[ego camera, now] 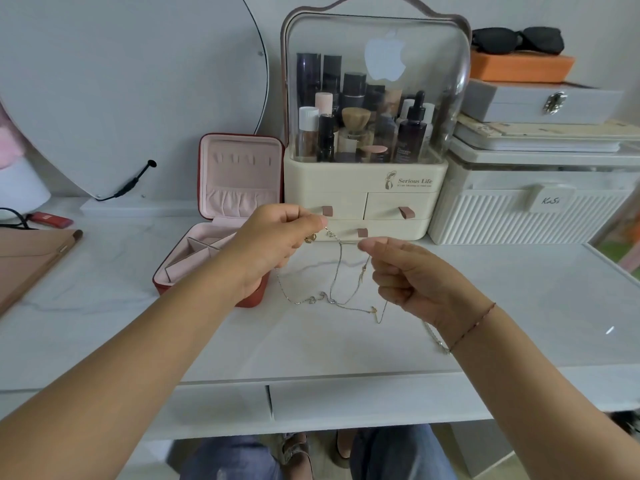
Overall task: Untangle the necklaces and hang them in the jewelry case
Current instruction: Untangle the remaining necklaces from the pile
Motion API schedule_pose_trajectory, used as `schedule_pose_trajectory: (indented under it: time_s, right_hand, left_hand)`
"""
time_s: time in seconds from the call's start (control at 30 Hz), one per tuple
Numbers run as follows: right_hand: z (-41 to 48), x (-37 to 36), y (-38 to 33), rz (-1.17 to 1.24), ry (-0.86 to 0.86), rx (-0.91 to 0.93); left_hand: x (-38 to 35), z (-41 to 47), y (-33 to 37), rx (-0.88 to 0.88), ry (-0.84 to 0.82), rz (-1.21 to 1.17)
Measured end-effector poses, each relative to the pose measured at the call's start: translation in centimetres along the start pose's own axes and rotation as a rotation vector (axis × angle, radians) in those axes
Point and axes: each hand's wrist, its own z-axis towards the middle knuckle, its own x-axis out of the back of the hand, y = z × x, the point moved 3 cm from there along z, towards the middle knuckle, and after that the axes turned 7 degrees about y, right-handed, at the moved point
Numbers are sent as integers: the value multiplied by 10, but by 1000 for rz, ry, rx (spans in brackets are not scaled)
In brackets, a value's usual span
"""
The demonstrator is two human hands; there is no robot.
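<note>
Left hand (277, 244): thumb and forefinger pinch one end of tangled necklaces (336, 271). Right hand (415, 282): fingers curled, tips pinch another strand just beside left fingertips. Chains hang below both pinches, lower loops near table (311, 348). Jewelry case (239, 174) open, lid upright, behind left fingers.

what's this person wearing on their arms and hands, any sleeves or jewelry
Both forearms are bare with no sleeves in view. The right hand has a thin red string bracelet around its wrist. The left hand shows no bracelet, and no rings or gloves are visible on either hand.
</note>
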Motion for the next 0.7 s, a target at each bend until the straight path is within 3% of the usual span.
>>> schedule_pose_trajectory:
  time_s: [0.37, 0.57, 0.7]
  right_hand:
    - [-3, 6, -12, -131, 35, 246]
    - [-4, 10, -18, -484, 180, 375]
    - [-5, 8, -20, -509, 187, 388]
  left_hand:
    - [7, 3, 0, 43, 75, -66]
    - [14, 4, 2, 35, 99, -80]
    - [18, 5, 8, 10, 94, -102]
